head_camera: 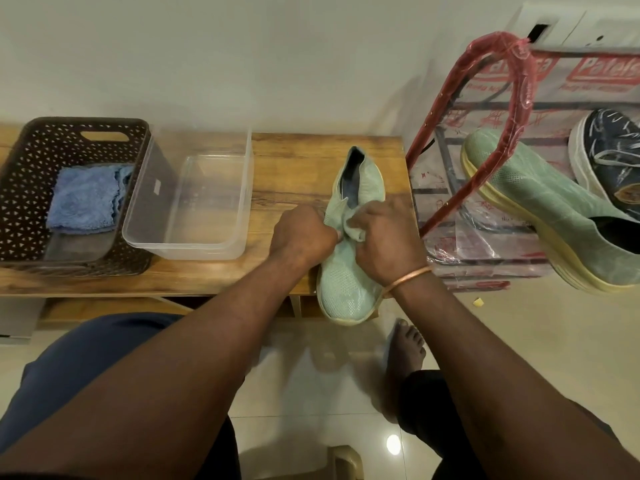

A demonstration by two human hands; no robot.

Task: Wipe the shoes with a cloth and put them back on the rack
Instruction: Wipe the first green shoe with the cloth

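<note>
On the wooden bench (pixel 284 168) the pale green shoe (pixel 346 282) lies toe toward the person, the left hand (pixel 304 233) curled round its side while the right hand (pixel 384 240) clutches a bunched cloth (pixel 355 230) against its upper.

Friend: What's hidden?
Me: My left hand (pixel 304 233) and right hand (pixel 384 240) cover the middle of the pale green knit shoe (pixel 346 289); my fingertips are tucked under. The pale green fabric fold (pixel 355 232) I pinch: cloth or shoe, can't tell.
Friend: Elsewhere?
Me: The dark navy patterned shoe (pixel 609 157) runs off the right edge.
</note>
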